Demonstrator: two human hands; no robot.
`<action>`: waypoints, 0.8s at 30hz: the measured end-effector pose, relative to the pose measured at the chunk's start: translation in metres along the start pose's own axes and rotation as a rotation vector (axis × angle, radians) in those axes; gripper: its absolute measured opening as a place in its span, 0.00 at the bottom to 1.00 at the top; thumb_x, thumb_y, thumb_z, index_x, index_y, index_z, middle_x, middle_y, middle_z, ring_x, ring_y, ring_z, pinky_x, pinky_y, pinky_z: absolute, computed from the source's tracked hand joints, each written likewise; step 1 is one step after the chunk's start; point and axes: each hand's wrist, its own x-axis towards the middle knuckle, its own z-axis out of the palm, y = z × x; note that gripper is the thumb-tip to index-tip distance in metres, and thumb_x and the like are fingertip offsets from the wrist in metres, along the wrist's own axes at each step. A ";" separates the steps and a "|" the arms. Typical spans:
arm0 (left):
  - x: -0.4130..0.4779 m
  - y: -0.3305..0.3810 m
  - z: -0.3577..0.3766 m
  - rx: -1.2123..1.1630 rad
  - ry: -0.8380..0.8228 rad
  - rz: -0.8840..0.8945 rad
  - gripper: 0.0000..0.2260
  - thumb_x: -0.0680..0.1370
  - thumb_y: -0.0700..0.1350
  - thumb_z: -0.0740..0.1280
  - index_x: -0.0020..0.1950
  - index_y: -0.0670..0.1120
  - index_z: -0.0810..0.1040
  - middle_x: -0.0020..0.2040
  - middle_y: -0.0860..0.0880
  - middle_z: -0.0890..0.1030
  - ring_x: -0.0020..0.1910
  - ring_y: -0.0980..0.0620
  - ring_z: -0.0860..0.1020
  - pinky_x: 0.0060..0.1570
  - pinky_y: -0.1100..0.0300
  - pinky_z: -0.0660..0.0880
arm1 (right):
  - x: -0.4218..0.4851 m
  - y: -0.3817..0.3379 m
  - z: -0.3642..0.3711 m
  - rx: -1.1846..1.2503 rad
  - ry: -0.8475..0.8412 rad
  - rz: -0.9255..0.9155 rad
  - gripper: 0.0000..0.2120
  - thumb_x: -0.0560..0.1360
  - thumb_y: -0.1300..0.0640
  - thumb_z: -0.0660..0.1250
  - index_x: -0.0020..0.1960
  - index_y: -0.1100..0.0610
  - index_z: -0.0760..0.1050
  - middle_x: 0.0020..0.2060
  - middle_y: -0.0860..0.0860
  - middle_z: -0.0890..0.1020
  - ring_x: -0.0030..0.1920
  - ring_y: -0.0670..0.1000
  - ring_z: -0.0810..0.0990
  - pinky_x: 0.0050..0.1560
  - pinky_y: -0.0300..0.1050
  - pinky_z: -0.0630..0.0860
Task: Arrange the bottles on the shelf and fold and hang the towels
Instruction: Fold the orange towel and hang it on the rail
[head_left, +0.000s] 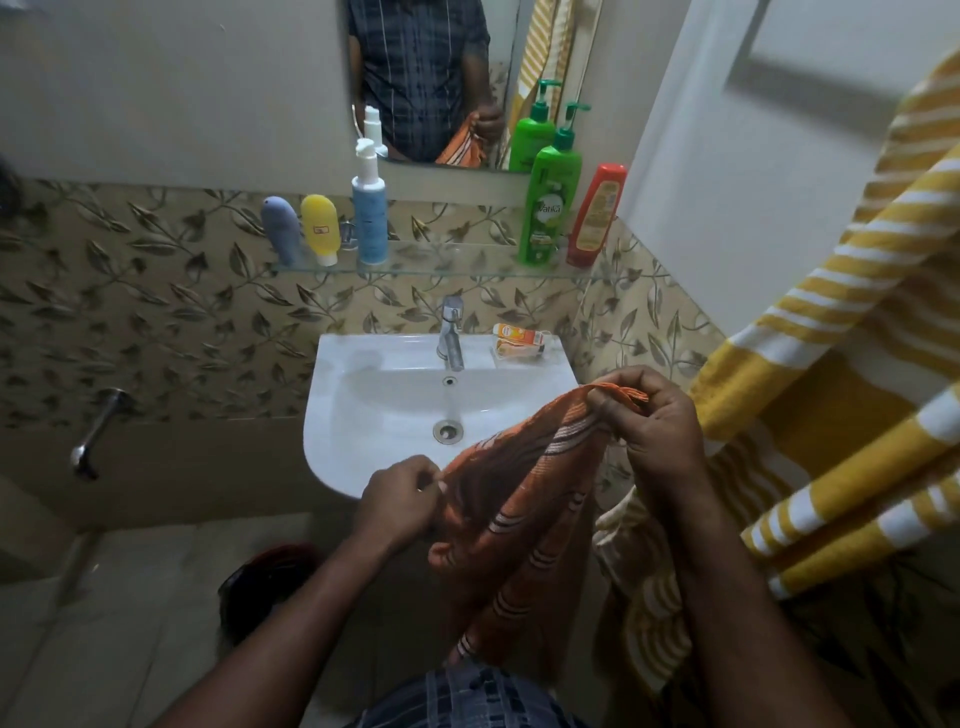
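Observation:
An orange striped towel (524, 514) hangs in front of me over the sink's near edge. My left hand (400, 499) pinches its left edge, lower down. My right hand (649, 421) grips its upper corner, higher and to the right. On the glass shelf (452, 267) stand a grey-blue tube (282, 230), a yellow tube (319, 228), a white and blue pump bottle (370, 208), a green pump bottle (550, 202) and a red bottle (596, 215). A yellow and white striped towel (852, 364) hangs at the right.
A white sink (363, 415) with a steel tap (451, 332) sits below the shelf; an orange packet (519, 340) lies on its back rim. A mirror (431, 78) is above the shelf. A wall tap (96, 431) sticks out at the left. A dark red object (270, 571) lies on the floor.

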 end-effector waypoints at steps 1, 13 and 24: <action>0.001 0.000 0.000 -0.047 0.030 -0.027 0.04 0.81 0.46 0.68 0.47 0.50 0.79 0.44 0.50 0.84 0.47 0.46 0.81 0.43 0.54 0.71 | -0.001 0.000 0.000 0.001 -0.004 0.000 0.08 0.75 0.71 0.73 0.47 0.59 0.80 0.40 0.55 0.82 0.37 0.45 0.82 0.38 0.36 0.78; -0.009 0.004 -0.024 0.180 0.191 0.443 0.21 0.70 0.53 0.57 0.54 0.46 0.82 0.43 0.45 0.80 0.39 0.43 0.78 0.35 0.50 0.77 | 0.002 -0.009 -0.003 0.002 0.088 -0.054 0.11 0.76 0.69 0.73 0.46 0.54 0.79 0.40 0.49 0.83 0.41 0.47 0.82 0.43 0.40 0.82; -0.007 -0.008 -0.024 0.800 -0.151 0.158 0.24 0.75 0.57 0.59 0.69 0.51 0.78 0.57 0.46 0.77 0.58 0.42 0.76 0.53 0.49 0.75 | 0.012 -0.004 0.004 -0.025 0.190 -0.100 0.13 0.76 0.69 0.73 0.45 0.52 0.78 0.41 0.50 0.81 0.40 0.43 0.81 0.43 0.37 0.80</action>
